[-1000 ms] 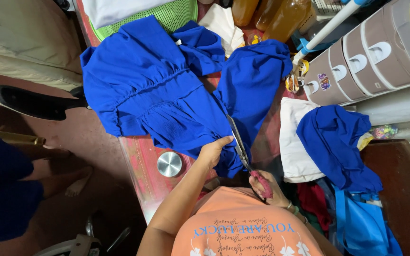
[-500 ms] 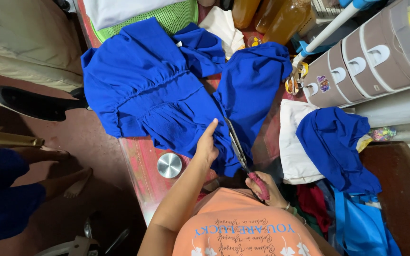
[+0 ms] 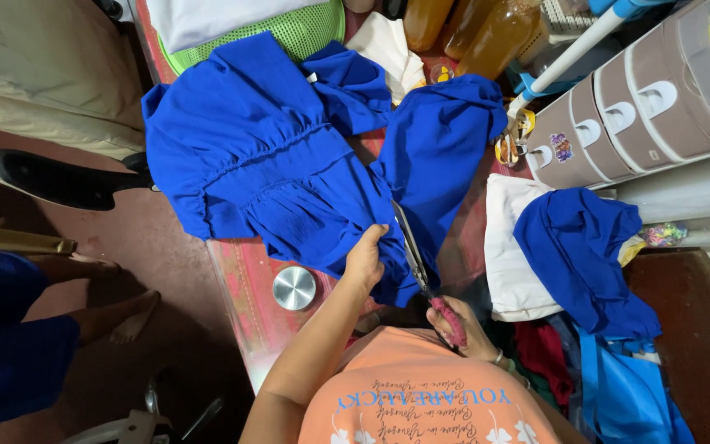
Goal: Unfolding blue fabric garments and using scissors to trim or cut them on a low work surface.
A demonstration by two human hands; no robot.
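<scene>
1. I see the blue garment (image 3: 289, 164) spread flat on the reddish worktable (image 3: 244, 284). Its long axis runs from the upper left of the view down toward my body at the lower middle, and one blue panel (image 3: 449, 140) branches off to the upper right.
2. The scissors (image 3: 417, 255) lie along a line from my right hand up and to the left. The blades point away from me into the lower edge of the cloth, and the pink handle sits close to my chest.
3. My left hand (image 3: 365, 256) is closed on the bunched hem of the garment, fingers curled over the fabric just left of the blades.
4. My right hand (image 3: 463, 327) is wrapped around the pink handle, clamped on it. I cannot tell how far the blades stand apart.
5. A round metal lid (image 3: 294, 288) lies on the table left of my left forearm, apart from the cloth.
6. At the top edge, a green mesh basket (image 3: 306, 29) holds white cloth. Amber bottles (image 3: 486, 37) stand to its right. A beige drawer unit (image 3: 651, 99) stands at the upper right, drawers shut.
7. A second blue cloth (image 3: 585, 255) lies on a white one (image 3: 515, 247) to my right.
</scene>
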